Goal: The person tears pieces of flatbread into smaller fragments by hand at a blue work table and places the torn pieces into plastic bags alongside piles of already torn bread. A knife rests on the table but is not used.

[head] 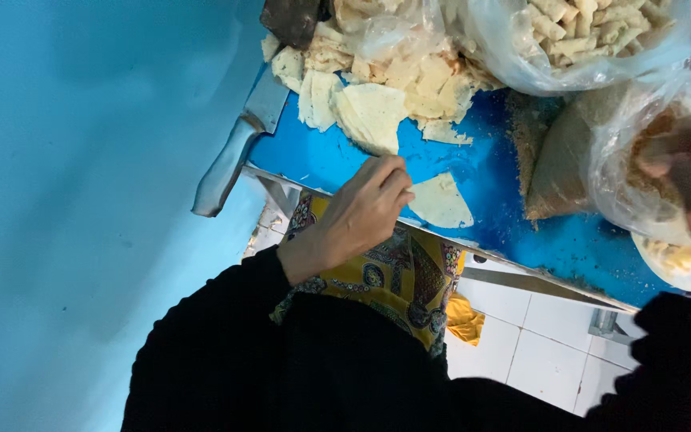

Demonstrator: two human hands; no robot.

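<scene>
On the blue table [337,164], head view, items as follows.

Left hand [361,212]: black-sleeved, reaching to the near edge of the table; fingers curled together, fingertips [400,192] pinching the edge of a pale flatbread piece [440,202] that lies flat on the blue surface just inside the metal rim.

Right hand [681,164]: at the right edge of view, blurred, pressed against or into a clear plastic bag [625,172]; whether its fingers are spread or closed cannot be told.

Clear plastic bag: resting on the table at right, holding brownish crumbs; a pale rounded lump shows at its lower end.

Crumb heap [549,164]: tan, loose on the table, touching the bag's left side.

Bread pile [377,92]: torn pale pieces stacked at the far side of the table, well apart from the pinched piece.

Second bag [585,36]: clear plastic, top right, filled with cut bread strips.

Knife [237,152]: metal-handled, broad blade, lying at the table's left edge, handle overhanging.

Patterned yellow cloth [397,276]: below the table edge, over the person's lap.

White tiled floor [533,336]: visible beneath the table.
</scene>
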